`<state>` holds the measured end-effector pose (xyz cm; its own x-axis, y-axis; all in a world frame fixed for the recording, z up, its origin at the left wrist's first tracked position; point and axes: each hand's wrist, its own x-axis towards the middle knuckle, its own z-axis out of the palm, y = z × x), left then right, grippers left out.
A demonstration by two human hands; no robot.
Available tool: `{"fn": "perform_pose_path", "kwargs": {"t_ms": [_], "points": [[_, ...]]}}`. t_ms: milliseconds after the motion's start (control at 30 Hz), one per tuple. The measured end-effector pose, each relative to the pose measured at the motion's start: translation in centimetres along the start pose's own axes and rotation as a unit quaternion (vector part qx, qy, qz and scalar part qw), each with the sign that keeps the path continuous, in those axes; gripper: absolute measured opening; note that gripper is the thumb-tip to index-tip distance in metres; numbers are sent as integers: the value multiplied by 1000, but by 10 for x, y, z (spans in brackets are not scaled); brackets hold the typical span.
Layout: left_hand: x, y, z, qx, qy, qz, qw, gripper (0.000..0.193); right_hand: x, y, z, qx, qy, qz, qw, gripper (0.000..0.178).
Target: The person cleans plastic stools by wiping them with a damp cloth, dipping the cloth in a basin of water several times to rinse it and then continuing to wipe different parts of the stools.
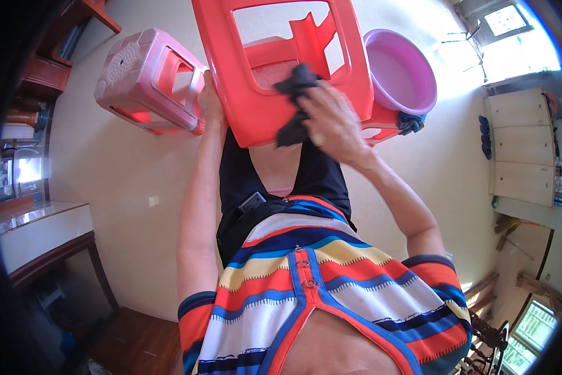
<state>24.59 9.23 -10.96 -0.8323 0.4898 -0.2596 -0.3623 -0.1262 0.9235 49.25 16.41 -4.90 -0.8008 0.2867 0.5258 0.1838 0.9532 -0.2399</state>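
A red plastic stool (249,115) is tipped in front of me, one side with its cut-out opening turned up toward me. My left hand (211,103) grips the stool's left edge, its fingers partly hidden behind the leg. Against the panel below the opening, my right hand (332,119) presses a crumpled black cloth (291,132). The right fingers are slightly blurred and bent over the cloth.
A pink stool (134,81) stands to the left. On the right, a purple basin (402,72) rests by another red stool (384,122) with a dark blue cloth (411,124) at its edge. Farther right are dark slippers (485,137) and a pale cabinet (523,147).
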Motion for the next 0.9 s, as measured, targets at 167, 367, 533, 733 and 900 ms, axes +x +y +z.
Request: {"fn": "perform_pose_path", "kwargs": {"t_ms": [167,367,533,733,900], "points": [[0,0,4,-1,-27,18,999,52,-36,57,-28,-59,31,142,988,40],[1,0,0,8,-20,19,1000,53,-6,-6,5,-41,-1,61,997,45],[1,4,-1,-22,-39,-29,999,56,21,-35,14,66,-23,4,998,45],[-2,-1,2,26,-41,22,999,57,-8,37,-9,-71,31,82,994,40],[3,-10,3,-6,-43,10,999,60,-8,74,-8,-119,81,127,981,40]]}}
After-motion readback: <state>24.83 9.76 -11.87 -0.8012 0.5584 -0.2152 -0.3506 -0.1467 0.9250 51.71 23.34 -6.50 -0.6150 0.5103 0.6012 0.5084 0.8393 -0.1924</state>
